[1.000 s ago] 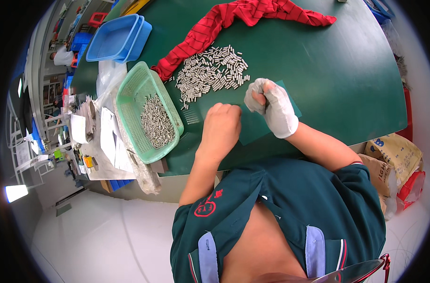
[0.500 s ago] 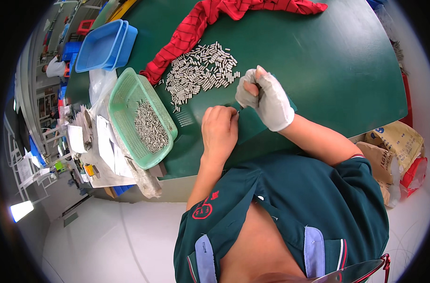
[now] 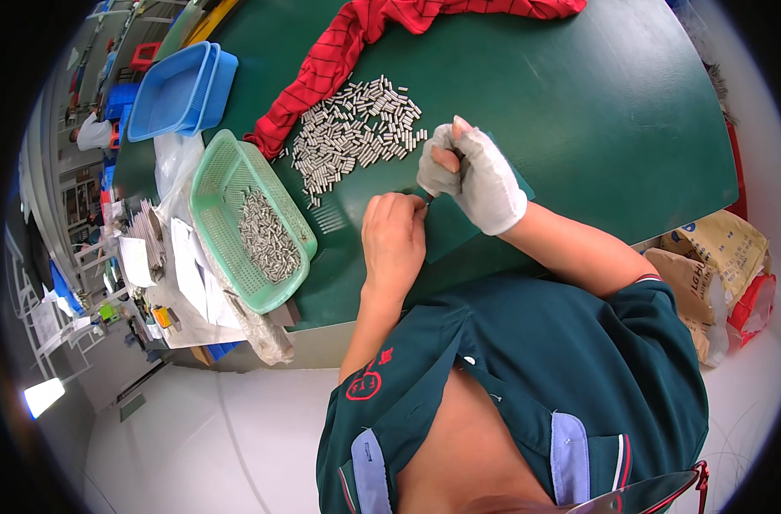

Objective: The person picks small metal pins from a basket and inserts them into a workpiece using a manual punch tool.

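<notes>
Bare and closed, my left hand (image 3: 393,236) rests low over the green table (image 3: 630,111), thumb and fingers pinched together. What it pinches is hidden. My right hand (image 3: 485,184) wears a white glove with the thumb and a finger bare; it is curled into a fist just right of the left. A small dark tip shows between the two hands, but its kind cannot be made out. Beneath them lies a dark green flat sheet (image 3: 450,236). Short silvery metal pins (image 3: 352,141) lie in a loose heap beyond my left hand. A short row of pins, or their reflection, shows beside it.
Left of the heap stands a pale green perforated basket (image 3: 209,184) holding smaller metal pieces (image 3: 271,240). Stacked blue baskets (image 3: 172,90) sit farther back. A red checked cloth (image 3: 322,73) curves behind the heap. Papers (image 3: 193,265) lie at the left; sacks (image 3: 716,257) stand at the right.
The whole view has shifted slightly, moving the table items a little left and down. Both hands keep nearly the same closed pose, close together.
</notes>
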{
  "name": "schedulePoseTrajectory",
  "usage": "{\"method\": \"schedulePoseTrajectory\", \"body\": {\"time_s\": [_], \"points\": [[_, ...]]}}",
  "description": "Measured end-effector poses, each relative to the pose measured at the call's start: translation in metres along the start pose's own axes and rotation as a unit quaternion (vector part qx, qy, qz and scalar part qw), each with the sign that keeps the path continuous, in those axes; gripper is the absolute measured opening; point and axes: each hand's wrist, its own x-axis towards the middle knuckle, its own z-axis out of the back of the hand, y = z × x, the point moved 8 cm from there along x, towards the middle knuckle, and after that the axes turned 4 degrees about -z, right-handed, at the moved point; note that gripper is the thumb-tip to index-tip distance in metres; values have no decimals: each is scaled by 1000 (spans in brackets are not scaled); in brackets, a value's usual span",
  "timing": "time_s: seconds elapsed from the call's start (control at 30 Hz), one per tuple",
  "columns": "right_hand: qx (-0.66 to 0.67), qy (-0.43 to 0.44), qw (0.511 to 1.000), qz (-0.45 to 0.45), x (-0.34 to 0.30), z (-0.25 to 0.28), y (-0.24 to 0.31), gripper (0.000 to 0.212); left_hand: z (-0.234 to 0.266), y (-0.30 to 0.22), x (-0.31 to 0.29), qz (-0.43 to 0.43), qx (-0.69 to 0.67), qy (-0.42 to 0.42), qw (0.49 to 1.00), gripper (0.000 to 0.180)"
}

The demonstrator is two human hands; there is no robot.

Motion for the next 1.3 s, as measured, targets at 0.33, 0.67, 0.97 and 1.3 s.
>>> {"method": "schedulePoseTrajectory", "body": {"time_s": [0.33,0.67,0.97,1.3], "points": [[-28,-11,1000,-5,0,1,-1,51,1,0,0,0,-2,-7,1000,9],[-44,2,999,-15,0,1,-3,51,0,0,-1,-4,-5,-12,1000,9],[-39,3,999,-21,-1,-1,-2,51,0,1,-1,1,-11,-14,1000,9],[-122,21,992,-17,-3,-2,-6,56,-2,2,-4,11,-15,-29,999,11]]}}
